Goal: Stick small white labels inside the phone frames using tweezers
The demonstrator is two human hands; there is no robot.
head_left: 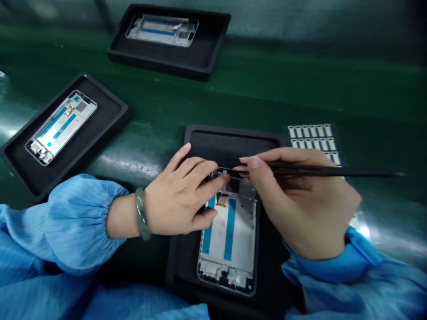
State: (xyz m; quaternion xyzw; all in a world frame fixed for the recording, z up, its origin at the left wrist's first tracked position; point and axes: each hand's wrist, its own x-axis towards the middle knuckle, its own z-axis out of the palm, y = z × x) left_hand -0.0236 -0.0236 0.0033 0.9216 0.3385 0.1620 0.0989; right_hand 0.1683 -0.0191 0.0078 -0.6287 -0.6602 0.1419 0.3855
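Observation:
In front of me a phone frame (pixel 245 242) lies in a black foam tray (pixel 227 141), with blue strips along its silvery inside and a small orange flex connector. My left hand (pixel 182 195) rests across the frame's upper left part, its fingers spread and one fingertip pressing near the top edge. Black tweezers (pixel 310 170) are pinched in my right hand (pixel 300 200). Their tip points left, to the top edge of the frame beside my left fingertips. Whether the tip grips any small part cannot be made out.
A second tray (pixel 110 100) at the left holds another phone frame (pixel 63 126). At the back stands a third tray (pixel 213 44) with a phone frame (pixel 163 30) inside. Right of my tray lies a sheet of small white pieces (pixel 312 138), partly behind my right hand. The tabletop (pixel 160 115) is green.

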